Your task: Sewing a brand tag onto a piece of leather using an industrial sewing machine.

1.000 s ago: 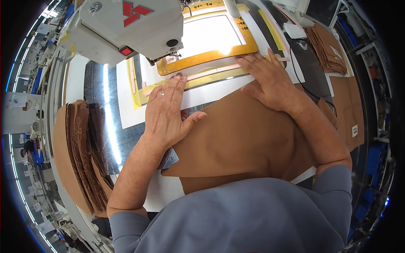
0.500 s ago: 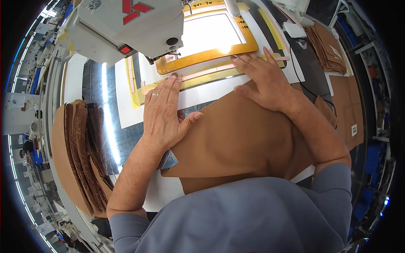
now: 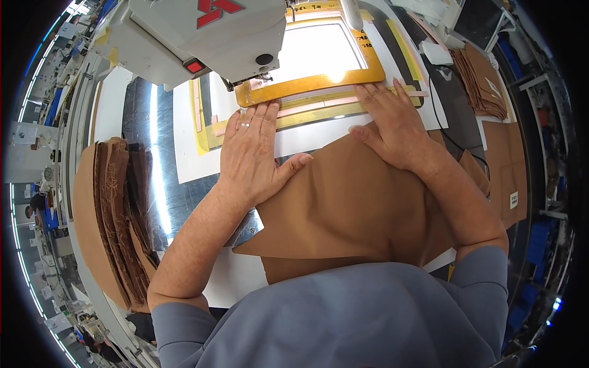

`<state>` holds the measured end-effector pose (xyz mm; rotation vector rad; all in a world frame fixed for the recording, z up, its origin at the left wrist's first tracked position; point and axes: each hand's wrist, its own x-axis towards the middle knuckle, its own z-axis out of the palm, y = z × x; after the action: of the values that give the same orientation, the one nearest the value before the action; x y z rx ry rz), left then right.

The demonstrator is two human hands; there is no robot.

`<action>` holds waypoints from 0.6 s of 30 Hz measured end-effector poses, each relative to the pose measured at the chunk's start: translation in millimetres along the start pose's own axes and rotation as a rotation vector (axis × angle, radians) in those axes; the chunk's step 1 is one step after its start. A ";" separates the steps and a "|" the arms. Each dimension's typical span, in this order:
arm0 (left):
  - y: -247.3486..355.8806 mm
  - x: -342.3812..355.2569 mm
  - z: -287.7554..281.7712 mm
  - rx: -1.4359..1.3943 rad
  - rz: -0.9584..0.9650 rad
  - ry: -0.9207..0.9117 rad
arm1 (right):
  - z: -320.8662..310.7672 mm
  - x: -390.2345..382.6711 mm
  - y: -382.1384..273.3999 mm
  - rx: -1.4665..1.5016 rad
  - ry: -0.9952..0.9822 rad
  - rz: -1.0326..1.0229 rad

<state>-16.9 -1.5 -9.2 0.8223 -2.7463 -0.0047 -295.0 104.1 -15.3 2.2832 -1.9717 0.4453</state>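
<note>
Amber rectangular frame (image 3: 310,88), rounded corners, lying over flat template (image 3: 316,113) edged with yellow and pink strips. Brown fabric (image 3: 353,205) on near side, rippled, pointed corner left.

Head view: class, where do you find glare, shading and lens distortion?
Head view: a white glare streak crosses the metal tabletop, and a highlight sits on the amber frame; head view: soft shading across the brown fabric; head view: edges bend near the rim.
</note>
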 end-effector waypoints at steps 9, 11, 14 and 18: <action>2.3 2.9 0.6 0.038 -0.008 0.004 | -3.7 4.9 -5.7 -0.017 -0.043 0.053; 2.0 2.6 0.2 0.026 -0.014 0.002 | -2.0 6.8 -6.7 -0.003 -0.029 0.066; 2.0 3.9 -1.0 0.002 -0.025 -0.013 | 1.7 5.2 -9.0 -0.024 0.012 0.091; 0.8 3.9 -2.5 0.018 -0.043 -0.036 | 4.5 -0.8 -4.7 -0.109 0.061 0.122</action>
<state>-19.8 -2.7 -5.8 0.8950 -2.7650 -0.0025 -289.8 104.5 -19.3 2.0692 -2.0588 0.4012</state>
